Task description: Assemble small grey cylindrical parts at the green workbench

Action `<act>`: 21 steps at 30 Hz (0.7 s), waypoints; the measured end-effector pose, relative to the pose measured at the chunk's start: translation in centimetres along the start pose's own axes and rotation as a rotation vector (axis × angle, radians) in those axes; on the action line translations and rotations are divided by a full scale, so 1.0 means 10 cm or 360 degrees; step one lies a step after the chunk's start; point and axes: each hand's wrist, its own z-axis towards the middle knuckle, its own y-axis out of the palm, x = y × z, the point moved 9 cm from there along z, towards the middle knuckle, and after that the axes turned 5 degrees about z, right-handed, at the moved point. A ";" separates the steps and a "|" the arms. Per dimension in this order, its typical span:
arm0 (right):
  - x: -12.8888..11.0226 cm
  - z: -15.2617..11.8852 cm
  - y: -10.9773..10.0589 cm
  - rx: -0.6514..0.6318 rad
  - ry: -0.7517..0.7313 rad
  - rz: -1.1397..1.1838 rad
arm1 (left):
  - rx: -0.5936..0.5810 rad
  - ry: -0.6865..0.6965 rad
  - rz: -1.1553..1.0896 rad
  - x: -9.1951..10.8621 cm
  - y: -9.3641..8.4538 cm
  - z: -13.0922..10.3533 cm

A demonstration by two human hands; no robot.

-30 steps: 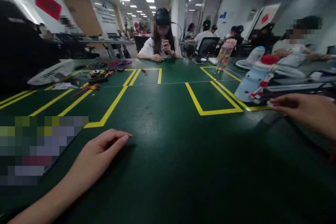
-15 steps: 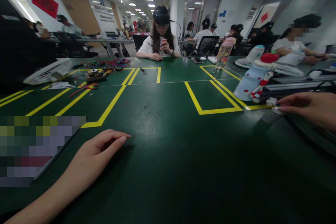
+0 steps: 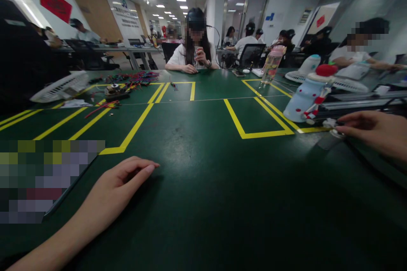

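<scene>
My left hand (image 3: 122,184) rests on the green tabletop (image 3: 203,203), its thumb and fingers drawn together with nothing visible between them. Near it lies a flat slab with a dark edge, its surface blurred out. At the right, my right hand (image 3: 377,133) pinches a small, whitish, crumpled-looking piece (image 3: 330,123) between thumb and fingers. Just below that piece stands a small translucent cup (image 3: 328,140); whether the two touch I cannot tell. A pale blue bottle with a red top (image 3: 299,99) stands just beyond.
Yellow tape lines (image 3: 269,134) mark the table. Tangled wires (image 3: 136,78) and a white fan (image 3: 62,87) lie at the far left. A clear bottle with a pink lid (image 3: 271,65) stands farther back on the right. A person (image 3: 193,51) sits opposite, holding something near the face.
The whitish piece and my right fingertips have shifted very slightly. My left hand stays in the same place on the table, and the rest looks unchanged.
</scene>
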 end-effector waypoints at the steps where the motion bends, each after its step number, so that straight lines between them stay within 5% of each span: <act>1: 0.01 0.00 0.01 0.0002 0.0010 0.0023 | -0.0001 0.0004 -0.0002 0.00 0.00 0.00; 7: 0.22 -0.11 0.13 0.0039 0.0025 0.0284 | -0.0001 0.0007 0.0007 -0.01 0.00 0.02; 12: 0.37 -0.36 0.27 0.0227 -0.0103 -0.0045 | -0.0005 0.0012 -0.0005 -0.02 0.00 0.01; 18: 0.26 -0.42 0.38 0.0309 -0.0311 0.0095 | -0.0008 -0.0027 0.0057 0.02 -0.02 -0.01; 21: -0.17 -0.63 0.38 0.0488 -0.0702 0.0242 | 0.0030 0.0005 0.0080 0.06 -0.02 -0.01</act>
